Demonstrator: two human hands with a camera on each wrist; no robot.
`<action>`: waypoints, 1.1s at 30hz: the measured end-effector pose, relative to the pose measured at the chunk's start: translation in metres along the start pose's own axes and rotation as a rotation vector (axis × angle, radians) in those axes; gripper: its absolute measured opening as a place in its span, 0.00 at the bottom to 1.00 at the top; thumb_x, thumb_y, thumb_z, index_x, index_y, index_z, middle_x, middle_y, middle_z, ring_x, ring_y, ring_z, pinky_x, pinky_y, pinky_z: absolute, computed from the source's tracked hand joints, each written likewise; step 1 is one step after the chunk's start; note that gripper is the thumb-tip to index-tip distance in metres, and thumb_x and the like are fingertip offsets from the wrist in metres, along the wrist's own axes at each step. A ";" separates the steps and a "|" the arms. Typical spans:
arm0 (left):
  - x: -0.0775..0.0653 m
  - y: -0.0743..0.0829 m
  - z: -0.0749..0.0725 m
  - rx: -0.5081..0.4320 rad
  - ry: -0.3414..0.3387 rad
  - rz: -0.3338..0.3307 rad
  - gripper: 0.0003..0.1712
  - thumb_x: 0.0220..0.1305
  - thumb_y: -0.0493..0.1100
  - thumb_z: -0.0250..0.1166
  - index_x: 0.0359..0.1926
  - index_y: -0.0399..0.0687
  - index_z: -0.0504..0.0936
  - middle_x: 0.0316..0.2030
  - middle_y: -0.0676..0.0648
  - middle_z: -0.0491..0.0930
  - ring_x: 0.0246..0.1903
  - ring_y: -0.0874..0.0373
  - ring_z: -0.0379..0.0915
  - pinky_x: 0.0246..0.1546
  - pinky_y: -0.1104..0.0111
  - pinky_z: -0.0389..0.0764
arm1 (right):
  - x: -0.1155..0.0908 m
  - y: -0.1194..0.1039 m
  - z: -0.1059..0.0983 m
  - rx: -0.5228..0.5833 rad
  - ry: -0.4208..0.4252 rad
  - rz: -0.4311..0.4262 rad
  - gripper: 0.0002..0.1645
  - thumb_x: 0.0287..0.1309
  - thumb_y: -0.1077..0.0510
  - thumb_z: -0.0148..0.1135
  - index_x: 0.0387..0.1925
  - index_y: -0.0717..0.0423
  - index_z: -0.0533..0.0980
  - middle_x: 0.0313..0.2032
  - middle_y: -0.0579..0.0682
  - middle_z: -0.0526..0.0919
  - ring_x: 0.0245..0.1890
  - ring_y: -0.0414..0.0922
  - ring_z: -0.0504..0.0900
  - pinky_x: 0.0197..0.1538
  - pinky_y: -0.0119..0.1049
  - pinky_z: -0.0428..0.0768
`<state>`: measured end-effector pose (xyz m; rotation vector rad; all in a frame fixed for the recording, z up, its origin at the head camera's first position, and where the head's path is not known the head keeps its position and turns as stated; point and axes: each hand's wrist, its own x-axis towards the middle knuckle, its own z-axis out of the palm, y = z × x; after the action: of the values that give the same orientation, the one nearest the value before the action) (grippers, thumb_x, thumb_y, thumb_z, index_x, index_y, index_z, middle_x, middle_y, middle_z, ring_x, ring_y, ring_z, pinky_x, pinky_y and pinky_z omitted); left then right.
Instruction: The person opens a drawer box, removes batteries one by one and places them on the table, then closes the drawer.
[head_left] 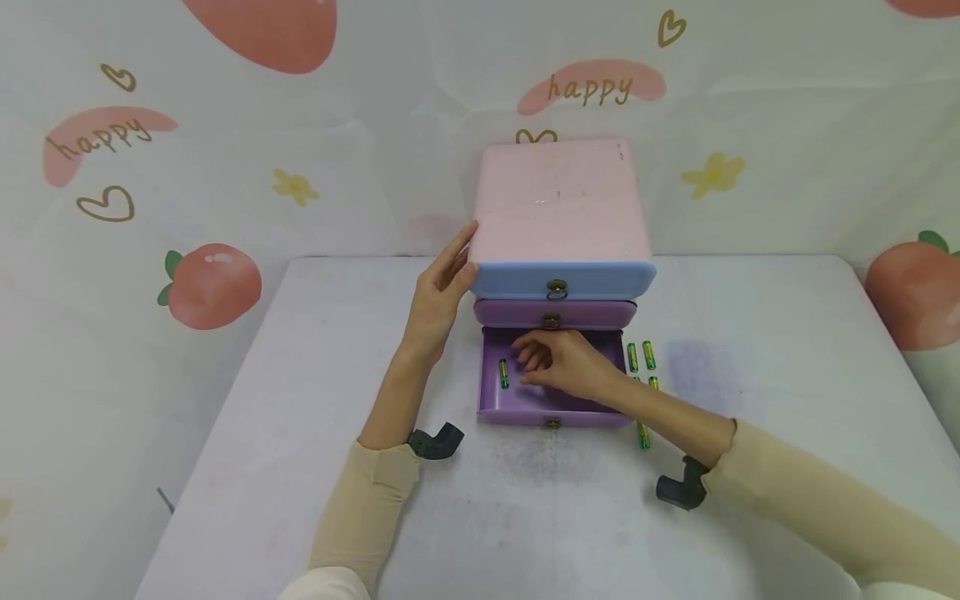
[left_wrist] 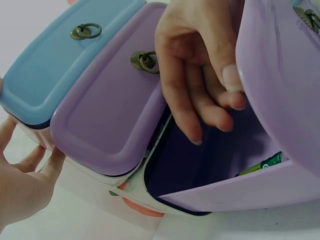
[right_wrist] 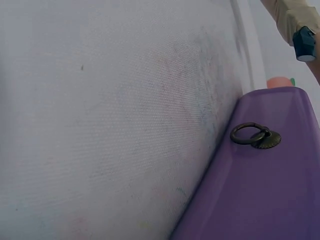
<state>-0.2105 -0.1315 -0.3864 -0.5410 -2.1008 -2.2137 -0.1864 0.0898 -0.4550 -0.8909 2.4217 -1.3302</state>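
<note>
A small chest of drawers with a pink top (head_left: 558, 200) stands on the table, its lowest purple drawer (head_left: 555, 417) pulled out. My left hand (head_left: 437, 304) touches the chest's left side near the blue drawer front (head_left: 517, 282), fingers fairly straight. Over the open drawer is my right hand (head_left: 566, 362), its fingers loosely bent and nothing visible between them. One green and yellow battery (head_left: 503, 373) lies inside at the left; the left wrist view shows part of this battery (left_wrist: 265, 163) behind the drawer's side wall. In the right wrist view, only the purple drawer front (right_wrist: 265, 190) with its ring pull (right_wrist: 250, 134) appears, not the hand.
Several more batteries (head_left: 649, 355) lie on the table just right of the drawer, some partly hidden by the right forearm. A middle purple drawer (head_left: 517, 313) is closed above the open one. Behind the white table (head_left: 315, 367) hangs a printed cloth (head_left: 390, 125).
</note>
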 end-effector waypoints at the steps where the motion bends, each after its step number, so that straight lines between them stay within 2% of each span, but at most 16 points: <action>1: 0.000 0.000 0.000 -0.001 0.000 0.000 0.40 0.65 0.63 0.62 0.74 0.57 0.65 0.74 0.56 0.59 0.73 0.54 0.53 0.72 0.56 0.58 | 0.001 0.001 0.001 -0.001 0.003 -0.001 0.27 0.49 0.64 0.77 0.52 0.65 0.79 0.37 0.52 0.86 0.34 0.39 0.83 0.42 0.33 0.83; 10: 0.000 0.000 0.001 -0.013 -0.005 -0.006 0.38 0.68 0.58 0.60 0.75 0.54 0.63 0.74 0.54 0.59 0.73 0.54 0.53 0.72 0.58 0.57 | 0.009 0.006 0.010 0.027 -0.018 -0.003 0.26 0.49 0.65 0.77 0.51 0.67 0.80 0.36 0.52 0.86 0.34 0.39 0.83 0.40 0.31 0.83; 15: 0.001 -0.002 0.000 -0.017 0.000 -0.011 0.38 0.69 0.56 0.60 0.75 0.52 0.62 0.75 0.53 0.58 0.73 0.53 0.53 0.72 0.58 0.58 | 0.012 0.007 0.013 -0.015 -0.027 -0.014 0.26 0.48 0.64 0.78 0.50 0.67 0.81 0.34 0.51 0.87 0.33 0.38 0.84 0.40 0.30 0.83; 33: -0.001 -0.002 0.001 0.003 0.009 0.001 0.42 0.64 0.65 0.61 0.74 0.58 0.64 0.74 0.56 0.58 0.72 0.57 0.54 0.72 0.57 0.57 | 0.020 0.013 0.017 -0.081 -0.077 -0.014 0.27 0.45 0.61 0.80 0.48 0.66 0.81 0.29 0.45 0.84 0.30 0.34 0.81 0.38 0.28 0.81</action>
<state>-0.2102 -0.1303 -0.3881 -0.5311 -2.0986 -2.2077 -0.1991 0.0710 -0.4740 -0.9624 2.4295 -1.1876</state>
